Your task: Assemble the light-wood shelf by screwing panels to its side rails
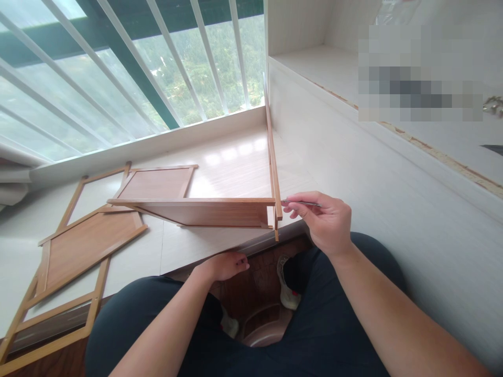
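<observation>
My right hand [328, 220] pinches a thin metal hex key [308, 202], whose tip meets the outer face of an upright wooden side frame [273, 167]. Butting against that frame's near end is a wooden panel [212, 212], which stands on its long edge and spans to the left. My left hand [226, 265] hangs below the ledge's front edge, between my knees, apart from the wood. Its fingers are curled; whether anything small sits in them is hidden.
A second wooden panel [161, 183] lies behind the standing one. To the left, another panel [90, 243] rests across a ladder-like wooden frame [100, 288]. The pale ledge [236, 157] ends at a barred window [188, 63]; a white wall [373, 199] closes off the right side.
</observation>
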A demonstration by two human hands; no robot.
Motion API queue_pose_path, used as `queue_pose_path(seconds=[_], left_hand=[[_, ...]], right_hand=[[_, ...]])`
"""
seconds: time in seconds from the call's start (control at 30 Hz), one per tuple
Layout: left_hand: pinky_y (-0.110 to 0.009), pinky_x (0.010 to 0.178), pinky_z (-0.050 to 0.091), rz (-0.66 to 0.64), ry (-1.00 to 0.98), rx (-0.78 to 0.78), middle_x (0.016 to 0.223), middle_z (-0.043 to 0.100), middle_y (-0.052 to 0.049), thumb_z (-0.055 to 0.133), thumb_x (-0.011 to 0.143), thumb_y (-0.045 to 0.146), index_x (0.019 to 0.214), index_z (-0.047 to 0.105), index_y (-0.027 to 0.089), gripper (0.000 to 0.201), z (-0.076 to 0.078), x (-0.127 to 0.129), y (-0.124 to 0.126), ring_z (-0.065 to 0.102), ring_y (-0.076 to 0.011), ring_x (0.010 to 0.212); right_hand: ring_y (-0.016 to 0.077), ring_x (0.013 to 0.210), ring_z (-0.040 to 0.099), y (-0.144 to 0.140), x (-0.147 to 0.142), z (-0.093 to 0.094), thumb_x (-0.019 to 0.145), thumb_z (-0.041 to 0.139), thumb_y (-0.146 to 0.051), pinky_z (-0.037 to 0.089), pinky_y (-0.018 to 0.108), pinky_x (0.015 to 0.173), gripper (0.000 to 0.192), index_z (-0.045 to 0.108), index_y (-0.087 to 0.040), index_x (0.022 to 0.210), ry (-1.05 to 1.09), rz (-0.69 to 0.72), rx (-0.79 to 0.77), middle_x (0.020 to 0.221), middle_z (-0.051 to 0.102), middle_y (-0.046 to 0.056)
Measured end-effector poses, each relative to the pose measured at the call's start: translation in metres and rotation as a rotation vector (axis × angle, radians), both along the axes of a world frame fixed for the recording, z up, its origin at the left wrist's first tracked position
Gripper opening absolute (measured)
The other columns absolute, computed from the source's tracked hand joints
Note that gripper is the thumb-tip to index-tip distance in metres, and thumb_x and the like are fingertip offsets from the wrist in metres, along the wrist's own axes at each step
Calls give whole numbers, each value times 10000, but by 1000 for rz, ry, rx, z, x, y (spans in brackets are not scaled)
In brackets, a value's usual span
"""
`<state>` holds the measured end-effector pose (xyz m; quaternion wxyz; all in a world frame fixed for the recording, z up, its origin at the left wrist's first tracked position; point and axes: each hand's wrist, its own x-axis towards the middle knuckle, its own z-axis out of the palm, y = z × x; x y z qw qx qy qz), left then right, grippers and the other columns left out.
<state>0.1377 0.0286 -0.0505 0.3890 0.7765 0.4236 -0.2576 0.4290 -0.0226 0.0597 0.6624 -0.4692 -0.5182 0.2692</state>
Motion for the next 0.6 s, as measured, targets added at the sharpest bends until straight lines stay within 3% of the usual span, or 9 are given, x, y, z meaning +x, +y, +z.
queue_pose_path(seconds=[0.27,0.6], left_hand=[[-413,981,496,-11,1,11,1180,786,-98,432,998,600,1193,757,282,494,5,2,-1,710,-329,1108],[-405,988,504,-10,14,7,1192,784,-94,432,997,594,1199,755,284,491,9,3,-1,714,-324,1110]], right_hand=[[210,800,832,1,1,-1,906,856,-275,694,309,681,119,880,-276,1023,13,24,-15,915,856,23],[154,647,751,1,3,-1,923,836,-322,668,298,658,136,879,-261,1036,-20,41,-59,835,825,17]])
